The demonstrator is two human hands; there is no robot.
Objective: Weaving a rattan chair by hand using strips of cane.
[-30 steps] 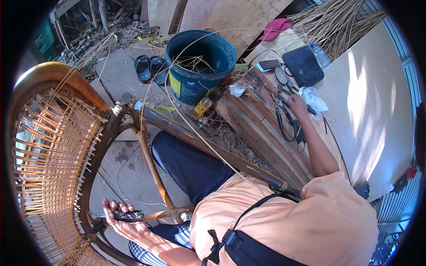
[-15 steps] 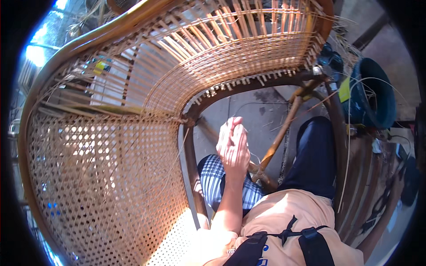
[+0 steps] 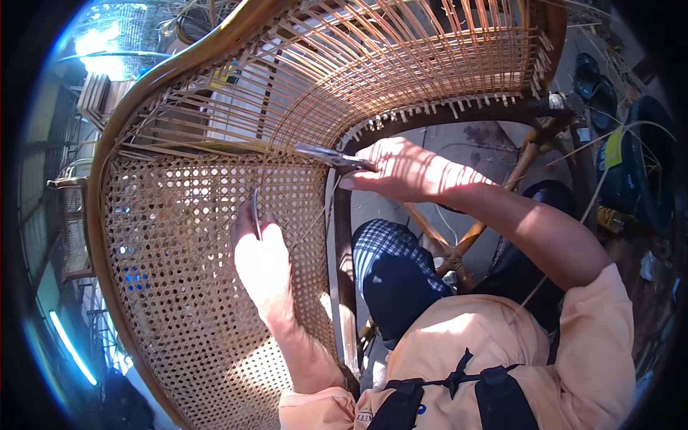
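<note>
A rattan chair frame [image 3: 117, 154] curves round a woven cane panel [image 3: 183, 287] at the left and rows of reddish cane strands [image 3: 430, 61] at the far side. Over the cane panel, my left hand [image 3: 264, 269] is closed round a slim, curved metal tool [image 3: 256, 211] whose tip points away from me. At the inner frame corner my right hand [image 3: 401, 170] grips a grey metal tool that looks like pliers [image 3: 333, 158]. Its jaws point left, beside the panel's upper edge. Whether they pinch a strand I cannot tell.
Loose cane ends stick out along the dark inner rail [image 3: 437, 122]. Crossed rattan struts [image 3: 451, 259] lie below, by my knees. A dark teal tub [image 3: 638, 172] stands at the right, near dark footwear [image 3: 596, 86]. Another chair [image 3: 75, 229] shows at the far left.
Earlier one hand, fingers stretched, hung over the gap above my knee. Now both hands are over the chair, each holding a metal tool. The view has shifted, and the chair appears further right.
</note>
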